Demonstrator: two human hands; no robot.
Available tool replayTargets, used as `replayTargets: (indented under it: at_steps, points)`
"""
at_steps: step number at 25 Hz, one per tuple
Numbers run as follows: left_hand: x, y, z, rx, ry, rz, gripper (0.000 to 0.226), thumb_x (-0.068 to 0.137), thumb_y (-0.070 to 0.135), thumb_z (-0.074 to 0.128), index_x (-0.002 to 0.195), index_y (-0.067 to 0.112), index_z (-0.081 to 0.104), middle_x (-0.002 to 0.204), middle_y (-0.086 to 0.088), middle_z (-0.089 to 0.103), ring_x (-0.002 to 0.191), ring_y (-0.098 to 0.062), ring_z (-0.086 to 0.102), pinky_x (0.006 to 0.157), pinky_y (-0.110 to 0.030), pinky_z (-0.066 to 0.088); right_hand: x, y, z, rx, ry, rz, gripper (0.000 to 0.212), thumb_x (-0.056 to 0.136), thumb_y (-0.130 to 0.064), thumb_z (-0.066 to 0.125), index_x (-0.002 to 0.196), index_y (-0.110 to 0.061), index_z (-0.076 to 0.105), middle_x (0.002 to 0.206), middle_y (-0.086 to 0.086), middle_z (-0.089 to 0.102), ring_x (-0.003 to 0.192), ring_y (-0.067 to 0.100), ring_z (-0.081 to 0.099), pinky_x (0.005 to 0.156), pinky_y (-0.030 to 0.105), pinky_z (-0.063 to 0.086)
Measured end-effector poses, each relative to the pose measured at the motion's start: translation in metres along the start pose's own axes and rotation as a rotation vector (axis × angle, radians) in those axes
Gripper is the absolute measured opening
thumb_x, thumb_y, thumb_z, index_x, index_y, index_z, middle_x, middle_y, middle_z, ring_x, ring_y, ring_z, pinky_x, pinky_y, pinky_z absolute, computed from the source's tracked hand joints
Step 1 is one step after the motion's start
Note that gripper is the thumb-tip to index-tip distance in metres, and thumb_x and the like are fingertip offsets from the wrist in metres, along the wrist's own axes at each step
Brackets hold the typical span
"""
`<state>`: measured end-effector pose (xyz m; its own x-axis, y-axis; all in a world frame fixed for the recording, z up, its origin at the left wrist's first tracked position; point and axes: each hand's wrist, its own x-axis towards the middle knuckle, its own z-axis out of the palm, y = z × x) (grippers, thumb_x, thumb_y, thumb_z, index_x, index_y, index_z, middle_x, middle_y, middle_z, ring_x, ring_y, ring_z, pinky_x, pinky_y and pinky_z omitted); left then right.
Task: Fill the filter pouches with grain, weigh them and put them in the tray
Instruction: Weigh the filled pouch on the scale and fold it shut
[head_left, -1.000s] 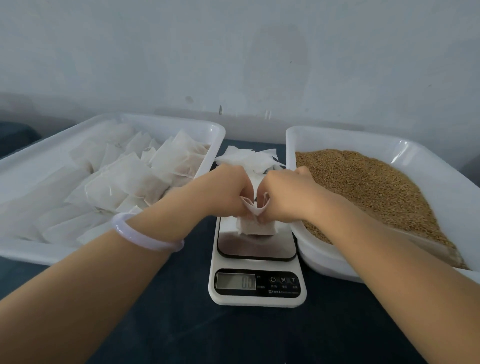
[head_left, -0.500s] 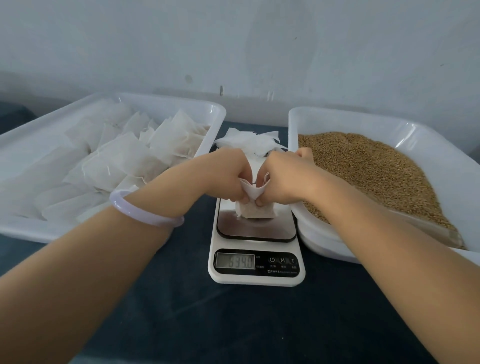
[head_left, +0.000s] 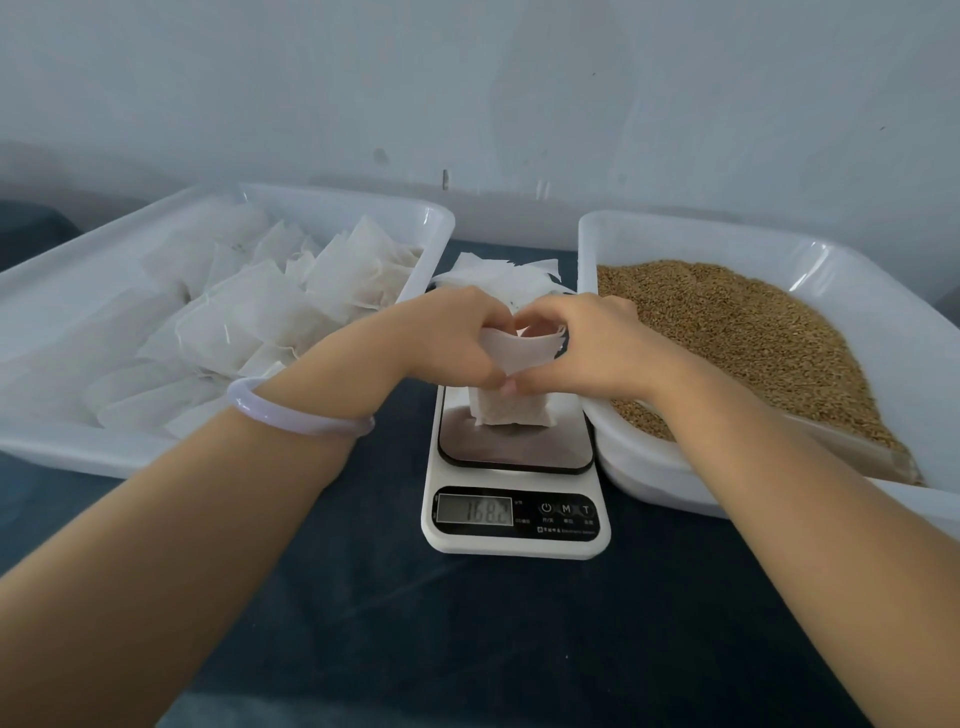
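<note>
A white filter pouch (head_left: 511, 410) holding grain stands upright on the steel platform of a white kitchen scale (head_left: 514, 499). My left hand (head_left: 452, 338) and my right hand (head_left: 597, 343) both pinch the pouch's open top flap, folding it over. The scale's display (head_left: 475, 510) shows blurred digits. To the right, a white tray (head_left: 779, 244) holds brown grain (head_left: 737, 332). Another white tray (head_left: 104, 452) on the left holds several filled white pouches (head_left: 249, 317).
A loose stack of empty filter pouches (head_left: 498, 273) lies behind the scale between the two trays. Everything sits on a dark blue tabletop (head_left: 467, 649). A pale wall rises close behind the trays. A pale bangle (head_left: 291, 415) circles my left wrist.
The pouch's top flap has been pulled wider and folded over between both hands. The scale reading has changed. The view has tilted slightly upward.
</note>
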<state>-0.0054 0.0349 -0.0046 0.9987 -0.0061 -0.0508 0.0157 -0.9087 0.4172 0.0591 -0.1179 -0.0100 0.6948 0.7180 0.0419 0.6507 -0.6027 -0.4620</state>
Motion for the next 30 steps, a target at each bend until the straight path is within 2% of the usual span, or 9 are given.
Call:
replayTargets:
  at_steps: [4, 8, 17, 23, 30]
  points:
    - [0.0002, -0.0016, -0.0003, -0.032, 0.015, 0.0, 0.02, 0.074, 0.023, 0.072, 0.091, 0.026, 0.062, 0.076, 0.011, 0.053, 0.069, -0.006, 0.05, 0.058, -0.025, 0.035, 0.0017, 0.0028, 0.0003, -0.005, 0.008, -0.013, 0.052, 0.056, -0.06, 0.074, 0.102, -0.046, 0.054, 0.086, -0.033, 0.048, 0.112, 0.018, 0.04, 0.088, 0.028, 0.018]
    - [-0.0004, -0.0022, 0.0001, -0.052, 0.025, 0.006, 0.02, 0.075, 0.023, 0.071, 0.092, 0.028, 0.061, 0.078, 0.013, 0.054, 0.071, -0.002, 0.05, 0.059, -0.024, 0.036, 0.0015, 0.0031, 0.0015, -0.004, 0.013, -0.024, 0.048, 0.056, -0.06, 0.073, 0.096, -0.047, 0.052, 0.084, -0.035, 0.045, 0.112, 0.018, 0.036, 0.088, 0.027, 0.018]
    - [-0.0013, -0.0014, -0.0004, -0.048, 0.031, 0.011, 0.022, 0.077, 0.021, 0.067, 0.099, 0.022, 0.066, 0.078, 0.012, 0.056, 0.07, -0.002, 0.051, 0.057, -0.021, 0.036, 0.0021, 0.0048, 0.0016, 0.003, 0.016, -0.019, 0.043, 0.06, -0.058, 0.075, 0.095, -0.047, 0.052, 0.083, -0.034, 0.046, 0.116, 0.018, 0.036, 0.089, 0.028, 0.017]
    - [-0.0018, -0.0014, 0.0002, -0.055, 0.031, -0.002, 0.022, 0.077, 0.021, 0.066, 0.099, 0.02, 0.067, 0.079, 0.009, 0.057, 0.07, -0.004, 0.052, 0.058, -0.022, 0.038, 0.0012, 0.0039, 0.002, 0.009, 0.019, -0.018, 0.04, 0.063, -0.054, 0.076, 0.094, -0.046, 0.053, 0.082, -0.034, 0.045, 0.104, 0.013, 0.03, 0.088, 0.027, 0.016]
    - [-0.003, 0.0001, -0.0004, -0.053, 0.019, 0.004, 0.016, 0.079, 0.02, 0.064, 0.093, 0.027, 0.063, 0.077, 0.011, 0.056, 0.068, -0.003, 0.051, 0.057, -0.021, 0.035, -0.0006, 0.0026, 0.0011, 0.012, 0.014, -0.001, 0.04, 0.064, -0.051, 0.075, 0.097, -0.046, 0.054, 0.086, -0.031, 0.048, 0.103, 0.014, 0.028, 0.086, 0.027, 0.016]
